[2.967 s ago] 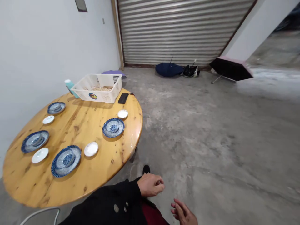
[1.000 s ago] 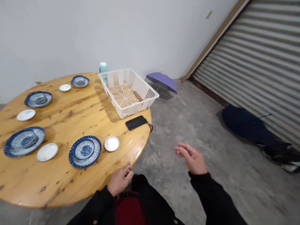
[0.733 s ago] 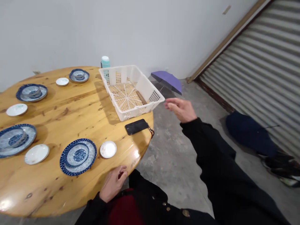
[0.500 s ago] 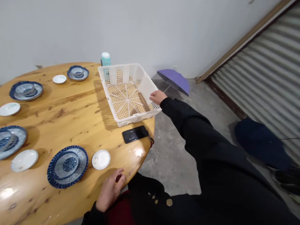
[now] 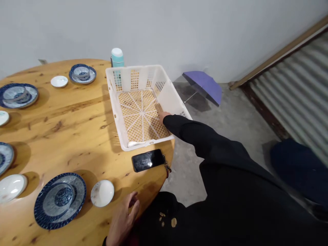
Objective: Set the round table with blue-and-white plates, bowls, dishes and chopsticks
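My right hand [image 5: 163,117] reaches inside the white plastic basket [image 5: 116,112] at the far side of the round wooden table [image 5: 71,119]. Its fingers touch brown stick-like things lying along the basket's right inner wall; my black sleeve hides most of the hand. My left hand [image 5: 123,220] rests flat on the table's near edge, fingers loosely spread, holding nothing. A black phone [image 5: 148,160] lies between the basket and that hand. A small white saucer [image 5: 102,193] and a blue patterned plate with a bowl on it [image 5: 60,199] sit just left of my left hand.
More blue plates with bowls [image 5: 82,73] and white saucers [image 5: 59,81] ring the table's left part. A teal bottle [image 5: 117,57] stands behind the basket. On the concrete floor lie a purple umbrella [image 5: 203,87] and a dark blue one [image 5: 299,171] by the roller shutter.
My right arm swung from over the floor to the basket and its hand went down inside. My view turned left toward the table. My left hand settled on the table edge.
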Action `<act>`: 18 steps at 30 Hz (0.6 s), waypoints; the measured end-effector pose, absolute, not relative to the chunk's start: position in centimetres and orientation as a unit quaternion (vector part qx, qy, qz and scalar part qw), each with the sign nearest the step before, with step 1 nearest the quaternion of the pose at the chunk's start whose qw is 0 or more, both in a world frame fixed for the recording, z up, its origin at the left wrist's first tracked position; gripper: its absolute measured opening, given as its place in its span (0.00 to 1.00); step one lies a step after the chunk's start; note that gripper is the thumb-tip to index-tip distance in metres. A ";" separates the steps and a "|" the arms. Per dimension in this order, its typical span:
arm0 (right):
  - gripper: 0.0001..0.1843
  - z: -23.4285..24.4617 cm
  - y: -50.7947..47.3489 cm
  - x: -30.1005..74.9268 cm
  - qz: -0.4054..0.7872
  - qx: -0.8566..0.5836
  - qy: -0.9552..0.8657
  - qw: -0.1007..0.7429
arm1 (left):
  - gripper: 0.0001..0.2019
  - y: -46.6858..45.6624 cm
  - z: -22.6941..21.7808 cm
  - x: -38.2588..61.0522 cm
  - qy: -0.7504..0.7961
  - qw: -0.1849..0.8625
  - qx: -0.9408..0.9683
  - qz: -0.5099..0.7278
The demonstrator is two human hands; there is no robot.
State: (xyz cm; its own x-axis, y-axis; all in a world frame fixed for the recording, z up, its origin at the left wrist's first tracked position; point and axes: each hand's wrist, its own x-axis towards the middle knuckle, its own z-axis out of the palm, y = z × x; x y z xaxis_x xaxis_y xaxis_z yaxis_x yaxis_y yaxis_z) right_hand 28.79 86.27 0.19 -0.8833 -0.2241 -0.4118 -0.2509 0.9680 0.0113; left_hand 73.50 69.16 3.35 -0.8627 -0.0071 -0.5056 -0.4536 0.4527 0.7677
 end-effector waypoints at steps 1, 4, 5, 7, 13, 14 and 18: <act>0.21 -0.1 86.0 28.7 0.043 -0.117 0.968 0.217 | 0.26 69.1 3.4 73.2 0.822 0.219 -0.145 0.506; 0.22 -0.6 85.5 28.9 0.063 -0.103 0.964 0.235 | 0.26 68.9 3.5 72.6 0.819 0.214 -0.154 0.509; 0.22 -0.8 85.5 29.0 0.066 -0.102 0.963 0.239 | 0.26 68.8 3.5 72.5 0.818 0.215 -0.156 0.510; 0.22 -0.9 85.5 29.3 0.072 -0.102 0.962 0.244 | 0.25 68.6 3.4 72.3 0.818 0.214 -0.155 0.511; 0.22 -1.4 85.6 29.5 0.079 -0.087 0.962 0.245 | 0.23 68.0 3.1 71.7 0.828 0.194 -0.140 0.506; 0.22 -1.4 85.6 29.5 0.077 -0.086 0.963 0.245 | 0.23 68.0 3.1 71.6 0.829 0.192 -0.140 0.506; 0.23 -1.4 85.6 29.6 0.065 -0.086 0.964 0.244 | 0.22 67.9 3.2 71.5 0.829 0.186 -0.151 0.505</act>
State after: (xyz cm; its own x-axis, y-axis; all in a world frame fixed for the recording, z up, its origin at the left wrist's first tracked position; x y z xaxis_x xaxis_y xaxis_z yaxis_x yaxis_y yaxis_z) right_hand 29.59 85.61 -1.37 -0.8657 -0.1345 -0.4822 -0.1980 0.9767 0.0830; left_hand 71.52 67.89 3.20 -0.8848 -0.0625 -0.4617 -0.4390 0.4436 0.7813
